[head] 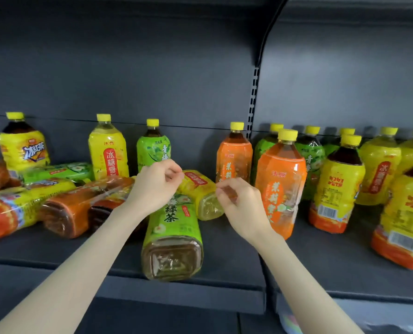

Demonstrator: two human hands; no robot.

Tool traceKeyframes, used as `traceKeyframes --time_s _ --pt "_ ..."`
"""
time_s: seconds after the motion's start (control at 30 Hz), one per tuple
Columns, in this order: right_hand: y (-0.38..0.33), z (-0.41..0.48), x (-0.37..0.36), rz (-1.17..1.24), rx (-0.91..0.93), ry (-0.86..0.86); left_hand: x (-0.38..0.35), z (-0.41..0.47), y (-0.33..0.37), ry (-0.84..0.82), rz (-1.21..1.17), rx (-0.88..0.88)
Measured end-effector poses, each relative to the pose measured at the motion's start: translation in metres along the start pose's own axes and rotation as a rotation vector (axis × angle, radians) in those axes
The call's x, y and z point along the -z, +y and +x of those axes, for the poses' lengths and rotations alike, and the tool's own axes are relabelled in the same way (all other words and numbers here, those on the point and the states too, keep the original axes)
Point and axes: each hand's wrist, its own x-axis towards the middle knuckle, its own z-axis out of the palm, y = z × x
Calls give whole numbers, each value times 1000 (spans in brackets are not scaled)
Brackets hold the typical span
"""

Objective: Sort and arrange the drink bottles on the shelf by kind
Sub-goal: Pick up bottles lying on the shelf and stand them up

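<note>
Toppled base-first toward me, the green tea bottle (171, 227) lies unsorted on the shelf (227, 273). My left hand (156, 183) and right hand (240, 203) hover just above it, fingers (173, 171) curled, seemingly gripping nothing, poised to stand it upright.

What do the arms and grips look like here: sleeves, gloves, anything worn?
The left forearm and right forearm are bare down to the frame edge, no sleeves in view. The left grip and right grip wear no gloves; no rings, watch or bands show.
</note>
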Motion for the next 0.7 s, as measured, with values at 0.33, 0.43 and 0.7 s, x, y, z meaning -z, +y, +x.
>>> traceKeyframes --time_s 0.33,0.43,0.7 --pt "7 54 -53 -289 -244 -55 -27 93 -65 -397 73 -23" --pt "13 58 -55 -338 -326 -63 -37 109 -73 -471 144 -34" --pt "18 61 -60 -532 -423 -16 -54 123 -85 -653 286 1"
